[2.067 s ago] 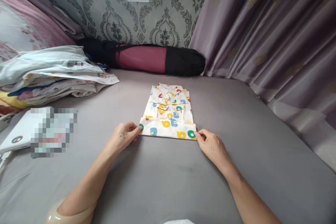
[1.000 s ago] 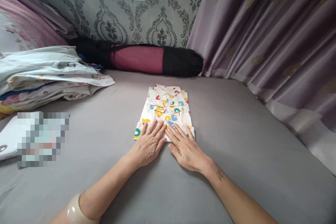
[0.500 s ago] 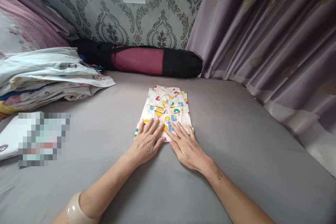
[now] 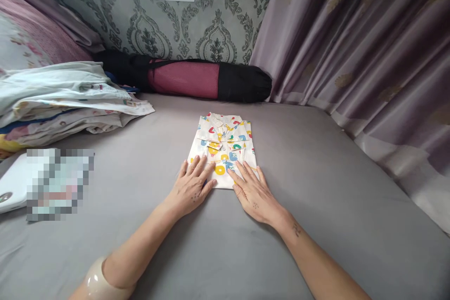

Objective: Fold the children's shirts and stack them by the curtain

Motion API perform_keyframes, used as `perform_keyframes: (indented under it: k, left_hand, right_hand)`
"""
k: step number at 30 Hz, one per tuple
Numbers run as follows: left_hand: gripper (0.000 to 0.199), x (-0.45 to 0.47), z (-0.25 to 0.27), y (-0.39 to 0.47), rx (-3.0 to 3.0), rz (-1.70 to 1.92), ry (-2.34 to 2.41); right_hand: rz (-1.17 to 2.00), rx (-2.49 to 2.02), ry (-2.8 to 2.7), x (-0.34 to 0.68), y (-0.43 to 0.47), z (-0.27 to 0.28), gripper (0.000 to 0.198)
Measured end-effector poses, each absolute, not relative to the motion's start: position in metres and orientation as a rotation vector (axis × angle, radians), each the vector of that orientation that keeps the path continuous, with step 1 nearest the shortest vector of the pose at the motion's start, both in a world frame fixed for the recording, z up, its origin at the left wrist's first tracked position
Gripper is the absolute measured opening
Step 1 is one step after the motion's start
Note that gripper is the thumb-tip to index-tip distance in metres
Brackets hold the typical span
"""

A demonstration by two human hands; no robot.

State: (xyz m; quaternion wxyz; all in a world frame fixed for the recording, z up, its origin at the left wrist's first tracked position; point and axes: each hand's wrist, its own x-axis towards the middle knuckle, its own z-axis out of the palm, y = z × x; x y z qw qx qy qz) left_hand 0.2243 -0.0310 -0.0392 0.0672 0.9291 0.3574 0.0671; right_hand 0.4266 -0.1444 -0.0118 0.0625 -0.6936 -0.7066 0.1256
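slid apart since the earlier frame, the left hand [image 4: 193, 183] and right hand [image 4: 253, 191] rest flat, gripping nothing, on the printed shirt [image 4: 225, 154] at frame centre, its folding seemingly nearly done, only a layer jutting at its upper right untucked.

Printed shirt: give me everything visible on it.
The shirt is off-white with red, yellow, blue and green letter-like shapes, in what looks like thin woven cloth. It lies flat, front up, folded into a compact near-rectangle on the gray sheet, its collar at the far end. Two pocket-like flaps cross the chest. The left hand and right hand rest spread on its near corners, hiding part of that end.
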Motion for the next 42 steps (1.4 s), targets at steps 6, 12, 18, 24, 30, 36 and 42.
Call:
perform_keyframes:
  k: [6,12,18,24,30,36,42]
  left_hand:
    - [0.057,0.214,-0.041,-0.025,2.758,0.181,1.114]
    - [0.053,0.205,-0.043,-0.019,2.771,0.205,1.053]
    - [0.052,0.195,-0.038,-0.014,2.756,0.184,1.036]
    - [0.062,0.192,-0.029,-0.017,2.767,0.22,0.9]
    - [0.045,0.194,-0.023,-0.021,2.771,0.359,0.786]
    - [0.028,0.2,-0.02,-0.025,2.798,0.485,0.696]
    - [0.034,0.205,-0.016,-0.027,2.891,0.497,0.582]
  right_hand:
    - [0.378,-2.098,-2.104,0.432,-0.146,-0.013,0.051]
    - [0.402,-2.126,-2.084,0.439,-0.148,-0.014,0.052]
    - [0.391,-2.128,-2.071,0.448,-0.152,-0.016,0.057]
    - [0.362,-2.193,-1.999,0.456,-0.156,-0.013,0.058]
    - [0.246,-2.201,-1.921,0.466,-0.157,-0.019,0.051]
    - [0.092,-2.219,-1.711,0.472,-0.156,-0.027,0.048]
    - [0.075,-1.999,-1.867,0.458,-0.158,-0.023,0.044]
